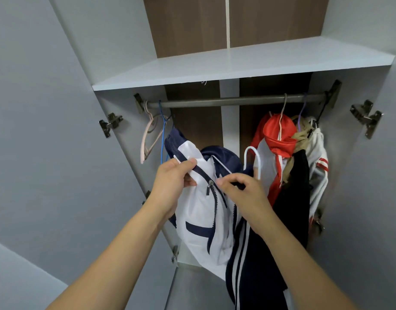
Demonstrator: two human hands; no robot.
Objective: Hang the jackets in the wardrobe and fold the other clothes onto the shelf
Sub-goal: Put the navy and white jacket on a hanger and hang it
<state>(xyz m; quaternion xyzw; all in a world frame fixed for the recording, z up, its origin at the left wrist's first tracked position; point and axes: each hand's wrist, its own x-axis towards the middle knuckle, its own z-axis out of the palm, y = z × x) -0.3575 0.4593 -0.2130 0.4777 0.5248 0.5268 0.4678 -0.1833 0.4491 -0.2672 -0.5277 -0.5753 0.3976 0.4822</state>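
While both wardrobe doors stand open, the hanging rail (235,100) serves as the landmark, spanning the wardrobe just beneath the white shelf (237,63). Below the middle of the rail, well short of it, the person holds a white and navy jacket (203,211) with a navy zip running down its front and a navy sleeve with white stripes trailing downward. The left hand (170,186) pinches the collar edge of the jacket between thumb and curled fingers, at the side nearer the rail's left end. The right hand (244,193) is closed with curled fingers on the white hanger (253,159), whose hook rises free below the rail, not touching it, while one arm of the hanger slants under the jacket's navy hood. At the rail's left end hang a bare pink hanger (149,139) and a bare blue hanger (163,139), side by side. Toward the rail's right end hangs a red and white jacket (275,142) on a beige hook, and just beyond it a cluster of further garments (308,157), tan, black and white with red stripes, on a purple hook and a dark one; how they divide among those hangers cannot be told. Metal hinges (110,124) show on the wardrobe sides at either end of the rail.
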